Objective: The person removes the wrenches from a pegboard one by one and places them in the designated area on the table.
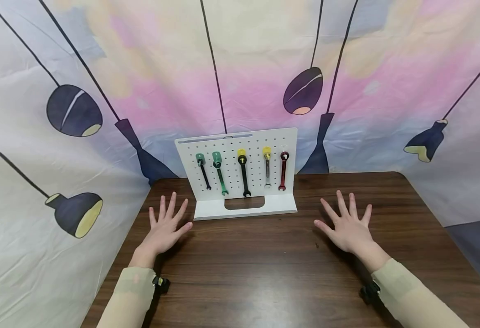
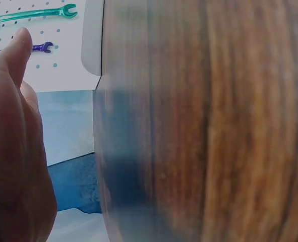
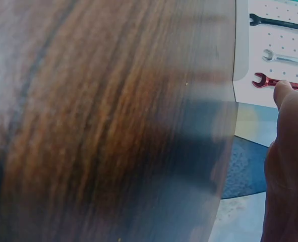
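Observation:
In the head view my left hand [image 1: 163,232] is spread, palm down, left of a white pegboard stand [image 1: 245,214], holding nothing. My right hand [image 1: 348,230] is likewise spread to the right of the stand, with nothing in it. On the board hang a dark purple wrench [image 1: 205,176], a green wrench [image 1: 221,180], a black wrench [image 1: 245,177], a silver wrench [image 1: 267,171] and a red wrench [image 1: 282,173]. The left wrist view shows the green wrench [image 2: 35,15] beyond my thumb; the red wrench [image 3: 270,81] appears past my right thumb in the other wrist view.
The stand is near the back edge of a dark brown wooden table [image 1: 264,273]. Behind the table hangs a fabric backdrop [image 1: 248,68] printed with lamps. Green and yellow holders [image 1: 241,152] carry wrenches on the board. A dark wrist device [image 1: 162,284] sits at my left cuff.

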Demonstrator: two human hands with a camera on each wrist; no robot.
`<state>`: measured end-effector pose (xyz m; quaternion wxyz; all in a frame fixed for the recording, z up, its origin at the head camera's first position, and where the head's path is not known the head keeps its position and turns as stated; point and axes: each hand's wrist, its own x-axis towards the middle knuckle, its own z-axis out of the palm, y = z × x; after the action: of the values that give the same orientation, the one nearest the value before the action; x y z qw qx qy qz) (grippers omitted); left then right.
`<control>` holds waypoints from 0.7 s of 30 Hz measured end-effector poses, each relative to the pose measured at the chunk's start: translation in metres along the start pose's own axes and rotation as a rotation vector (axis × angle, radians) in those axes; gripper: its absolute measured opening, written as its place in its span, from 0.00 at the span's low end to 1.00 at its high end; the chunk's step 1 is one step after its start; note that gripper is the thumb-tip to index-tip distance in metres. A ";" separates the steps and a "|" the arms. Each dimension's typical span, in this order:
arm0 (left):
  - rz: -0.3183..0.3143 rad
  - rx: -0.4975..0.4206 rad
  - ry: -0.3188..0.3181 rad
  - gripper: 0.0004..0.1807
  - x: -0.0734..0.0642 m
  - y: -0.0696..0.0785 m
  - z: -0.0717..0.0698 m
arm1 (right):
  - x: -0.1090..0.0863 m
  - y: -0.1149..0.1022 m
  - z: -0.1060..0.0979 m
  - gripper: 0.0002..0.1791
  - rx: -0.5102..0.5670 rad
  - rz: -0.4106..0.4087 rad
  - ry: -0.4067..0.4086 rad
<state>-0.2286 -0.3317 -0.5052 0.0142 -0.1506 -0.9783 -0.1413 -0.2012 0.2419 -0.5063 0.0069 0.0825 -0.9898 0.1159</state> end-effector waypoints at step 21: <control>0.009 0.002 -0.006 0.46 0.007 0.004 0.001 | -0.002 0.002 0.002 0.48 0.009 0.002 0.012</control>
<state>-0.2336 -0.3258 -0.5049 0.0121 -0.1552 -0.9779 -0.1399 -0.1995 0.2438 -0.5083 0.0125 0.0806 -0.9893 0.1209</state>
